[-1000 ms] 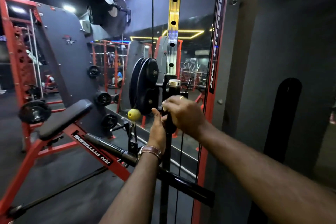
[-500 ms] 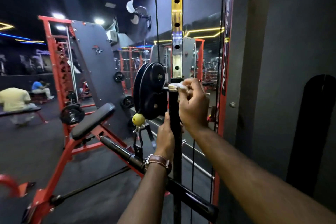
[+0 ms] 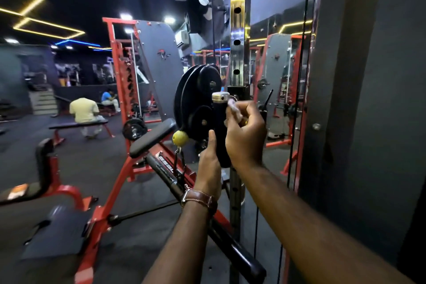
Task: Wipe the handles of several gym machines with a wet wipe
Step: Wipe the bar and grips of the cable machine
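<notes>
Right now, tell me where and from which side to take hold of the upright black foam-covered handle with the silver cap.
Grip the upright black foam-covered handle low on its padded shaft, as the left hand does from the left. The foam is round and vertical, so fingers wrap it easily. That probably leaves the top under the silver cap free for the right hand, which pinches the white wet wipe.

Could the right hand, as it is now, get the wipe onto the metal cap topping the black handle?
Probably yes: the right hand pinches the wipe just beside the metal cap, nothing between them; the left hand grips the black handle lower down.
</notes>
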Demonstrator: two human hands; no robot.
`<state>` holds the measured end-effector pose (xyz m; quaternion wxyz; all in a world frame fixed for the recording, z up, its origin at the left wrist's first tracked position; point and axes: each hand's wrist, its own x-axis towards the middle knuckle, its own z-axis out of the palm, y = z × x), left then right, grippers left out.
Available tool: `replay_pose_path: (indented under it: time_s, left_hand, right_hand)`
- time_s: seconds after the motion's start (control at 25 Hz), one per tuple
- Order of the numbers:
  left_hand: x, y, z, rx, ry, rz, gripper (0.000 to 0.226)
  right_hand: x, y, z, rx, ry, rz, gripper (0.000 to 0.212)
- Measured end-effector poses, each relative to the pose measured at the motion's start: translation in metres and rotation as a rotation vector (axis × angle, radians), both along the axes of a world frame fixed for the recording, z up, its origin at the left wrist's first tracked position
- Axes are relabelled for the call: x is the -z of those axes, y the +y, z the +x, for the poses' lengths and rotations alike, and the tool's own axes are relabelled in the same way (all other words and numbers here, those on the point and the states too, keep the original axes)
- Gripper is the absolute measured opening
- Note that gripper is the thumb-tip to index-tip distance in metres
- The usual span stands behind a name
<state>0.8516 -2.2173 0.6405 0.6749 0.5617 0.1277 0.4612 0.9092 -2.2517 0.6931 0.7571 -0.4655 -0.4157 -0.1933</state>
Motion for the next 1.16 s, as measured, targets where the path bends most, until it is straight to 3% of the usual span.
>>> replay_pose_path:
  time_s: [0.12, 0.2, 0.32, 0.44, 0.52, 0.68, 0.8, 0.96, 1.08, 1.16]
  left_hand:
    - [0.001, -0.002, 0.001, -0.065, 0.008, 0.015, 0.052]
    - [0.001, -0.003, 0.003, -0.091, 0.018, 0.045, 0.053]
    - [0.006, 0.001, 0.01, -0.119, 0.007, 0.086, 0.066]
    - [0.012, 0.004, 0.014, -0.167, -0.034, 0.061, 0.047]
    - [0.014, 0.006, 0.015, -0.192, -0.048, 0.06, 0.051]
    - [0.013, 0.009, 0.02, -0.18, -0.063, 0.056, 0.059]
    - [0.016, 0.01, 0.019, -0.184, -0.072, 0.019, 0.047]
    - [0.019, 0.011, 0.017, -0.276, 0.026, 0.132, 0.033]
    - [0.01, 0.008, 0.017, -0.236, -0.008, 0.019, 0.047]
    - [0.004, 0.007, 0.015, -0.231, -0.016, -0.016, 0.063]
  right_hand:
    - [0.032, -0.008, 0.007, -0.128, 0.041, -0.132, 0.008]
    - [0.009, 0.005, 0.021, -0.19, 0.169, -0.175, 0.01]
    - [-0.029, 0.017, 0.021, -0.353, 0.314, -0.057, 0.008]
    - [0.013, -0.001, 0.018, -0.283, 0.154, -0.134, 0.009]
    - [0.034, -0.014, 0.018, -0.365, 0.126, -0.248, 0.015]
    - [-0.022, 0.002, 0.024, -0.458, 0.253, -0.095, 0.016]
    - [-0.013, -0.003, 0.012, -0.286, 0.055, 0.016, 0.023]
    - [0.036, -0.004, 0.01, -0.027, -0.379, 0.043, 0.037]
    - [-0.002, 0.015, 0.025, 0.081, -0.635, 0.062, 0.034]
    - [-0.02, 0.023, 0.029, 0.093, -0.668, 0.074, 0.03]
